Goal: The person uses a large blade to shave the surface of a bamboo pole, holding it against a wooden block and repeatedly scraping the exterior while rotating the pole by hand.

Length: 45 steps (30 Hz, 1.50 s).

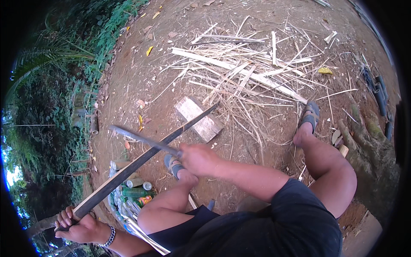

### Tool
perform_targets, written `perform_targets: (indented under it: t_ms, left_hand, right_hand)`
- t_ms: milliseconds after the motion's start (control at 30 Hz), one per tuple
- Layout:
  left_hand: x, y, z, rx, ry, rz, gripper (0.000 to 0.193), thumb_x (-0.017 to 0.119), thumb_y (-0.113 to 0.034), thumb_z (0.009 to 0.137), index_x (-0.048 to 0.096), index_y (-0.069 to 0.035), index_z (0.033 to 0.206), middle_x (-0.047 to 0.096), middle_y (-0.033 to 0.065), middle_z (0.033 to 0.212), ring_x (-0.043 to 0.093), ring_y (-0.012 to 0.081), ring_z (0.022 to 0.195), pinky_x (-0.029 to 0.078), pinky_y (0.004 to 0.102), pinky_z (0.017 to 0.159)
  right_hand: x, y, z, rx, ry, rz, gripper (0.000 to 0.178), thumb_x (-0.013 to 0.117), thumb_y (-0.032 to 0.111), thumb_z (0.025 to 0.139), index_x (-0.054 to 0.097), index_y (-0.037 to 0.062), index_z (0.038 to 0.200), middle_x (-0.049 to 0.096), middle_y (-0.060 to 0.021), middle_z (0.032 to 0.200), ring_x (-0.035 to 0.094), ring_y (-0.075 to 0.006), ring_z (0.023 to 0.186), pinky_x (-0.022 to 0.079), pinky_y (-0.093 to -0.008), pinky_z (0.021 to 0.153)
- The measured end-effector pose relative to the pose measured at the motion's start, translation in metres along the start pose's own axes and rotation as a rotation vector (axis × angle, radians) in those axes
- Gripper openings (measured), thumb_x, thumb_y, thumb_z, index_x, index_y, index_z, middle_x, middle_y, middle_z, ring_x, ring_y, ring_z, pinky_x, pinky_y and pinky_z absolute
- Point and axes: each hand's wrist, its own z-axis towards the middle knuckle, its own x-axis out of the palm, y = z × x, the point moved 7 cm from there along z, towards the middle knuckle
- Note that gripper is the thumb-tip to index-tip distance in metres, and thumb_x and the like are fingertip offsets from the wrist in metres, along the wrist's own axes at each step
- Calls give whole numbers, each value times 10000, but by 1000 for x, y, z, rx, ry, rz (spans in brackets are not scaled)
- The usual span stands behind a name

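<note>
Evidently, in the head view, the left hand (83,228) grasps the near end of a dark strip (127,173), probably stiff, light and best held there; ahead, it crosses over a wooden block (204,129). The right hand (199,159) clenches a knife (138,136). Right of the left grip: bottles (135,192) and cans (147,186), contents indiscernible.

Two hands were in view — one left hand (83,228) and one right hand (199,159) — with one long blade (141,138) and one long dark strip (120,180). There was one wooden block (207,129) in the middle, two shoes (310,115), and one bracelet (110,237) at the near left. Far off lay one heap of pale slivers (239,68), too tangled to count; at the left, one cluster of bottles (136,192), too crowded to number.
</note>
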Motion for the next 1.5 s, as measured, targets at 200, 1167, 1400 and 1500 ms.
perform_targets:
  t_ms: [200, 1167, 1400, 1500]
  left_hand:
    - [-2, -15, -23, 119, -113, 47, 472, 374, -509, 975, 492, -84, 807, 393, -8, 612, 408, 125, 546, 371, 285, 551]
    - [28, -30, -77, 205, -171, 29, 434, 494, -522, 918, 538, -107, 799, 440, -28, 574, 405, 71, 468, 373, 220, 464]
    - [30, -37, -88, 211, -123, 1, 451, 464, -538, 926, 539, -108, 809, 450, -28, 570, 422, 69, 464, 378, 214, 462]
    - [27, -38, -87, 222, -183, 31, 446, 467, -542, 922, 530, -113, 817, 441, -32, 568, 425, 64, 465, 373, 211, 460]
  right_hand:
    - [27, 60, -27, -168, -17, 38, 204, 555, 161, 811, 553, 99, 1006, 650, -168, 816, 647, -361, 763, 512, -472, 660]
    - [40, 61, -72, -171, -114, -9, 220, 590, 110, 763, 532, 41, 963, 628, -182, 726, 632, -384, 715, 497, -488, 641]
    - [37, 91, -90, -146, -30, -12, 222, 576, 157, 819, 548, 21, 992, 628, -194, 733, 632, -385, 721, 498, -487, 653]
    - [31, 18, -82, 49, -88, -36, 234, 547, 243, 886, 544, 28, 978, 626, -198, 740, 633, -384, 722, 495, -492, 649]
